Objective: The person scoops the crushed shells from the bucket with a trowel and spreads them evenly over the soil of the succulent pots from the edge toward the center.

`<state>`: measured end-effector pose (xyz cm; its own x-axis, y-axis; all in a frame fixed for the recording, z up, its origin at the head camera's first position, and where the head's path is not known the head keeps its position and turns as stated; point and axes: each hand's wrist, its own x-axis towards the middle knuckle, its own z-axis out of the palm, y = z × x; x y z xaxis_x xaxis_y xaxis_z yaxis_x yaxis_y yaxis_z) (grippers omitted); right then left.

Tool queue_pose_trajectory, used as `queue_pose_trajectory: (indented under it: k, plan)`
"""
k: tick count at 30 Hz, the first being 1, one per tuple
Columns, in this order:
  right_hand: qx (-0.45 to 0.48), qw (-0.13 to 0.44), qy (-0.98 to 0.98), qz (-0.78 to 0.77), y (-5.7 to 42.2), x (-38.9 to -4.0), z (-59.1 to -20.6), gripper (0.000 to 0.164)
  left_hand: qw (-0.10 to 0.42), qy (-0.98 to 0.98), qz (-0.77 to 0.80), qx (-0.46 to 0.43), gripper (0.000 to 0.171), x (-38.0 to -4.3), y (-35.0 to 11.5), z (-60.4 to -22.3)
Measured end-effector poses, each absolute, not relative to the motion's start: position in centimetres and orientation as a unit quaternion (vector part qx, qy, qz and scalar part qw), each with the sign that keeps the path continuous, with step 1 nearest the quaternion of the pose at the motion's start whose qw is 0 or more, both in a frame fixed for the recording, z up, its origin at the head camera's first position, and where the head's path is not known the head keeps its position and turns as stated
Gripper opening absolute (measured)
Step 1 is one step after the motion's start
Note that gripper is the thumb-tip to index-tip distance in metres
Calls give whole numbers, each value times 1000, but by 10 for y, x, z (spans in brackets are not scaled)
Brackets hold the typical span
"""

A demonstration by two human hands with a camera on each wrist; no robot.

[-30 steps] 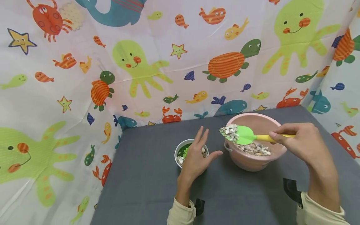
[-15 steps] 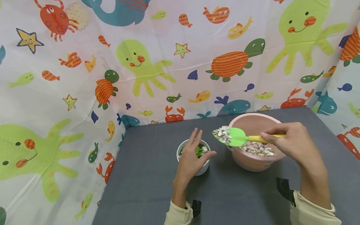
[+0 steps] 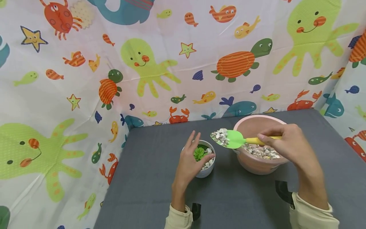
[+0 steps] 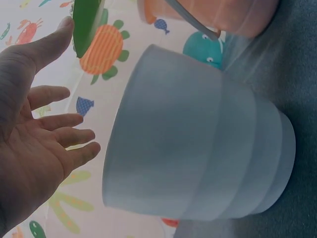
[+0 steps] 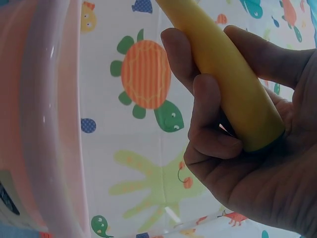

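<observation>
We see the right hand (image 3: 286, 140) gripping a loaded green shovel (image 3: 236, 139), pink bucket (image 3: 255, 168) at right, left hand (image 3: 188, 160) empty, fingers spread, near the white pot (image 3: 205, 173).

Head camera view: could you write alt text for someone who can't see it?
A person's right hand holds a green shovel loaded with pale pebbles or shells, its yellow handle over a pink bucket. The left hand, open, is beside a white pot with a green plant.

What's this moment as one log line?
Right hand: grips trowel bearing pebbles | Left hand: hovers beside pot | Pot: plant, pebbles | Bucket: pebbles
</observation>
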<state>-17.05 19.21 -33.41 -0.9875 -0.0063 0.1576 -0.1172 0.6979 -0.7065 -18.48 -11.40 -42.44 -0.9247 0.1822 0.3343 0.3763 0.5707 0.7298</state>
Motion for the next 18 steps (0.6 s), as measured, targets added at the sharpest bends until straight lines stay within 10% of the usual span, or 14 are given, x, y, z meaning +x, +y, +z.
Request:
queue_pose_trajectory:
  k: [18]
  plan:
    - [74,95,-915,386,170,-179,-340,17,113,-884,-427,-150,92,-185,-137,-436]
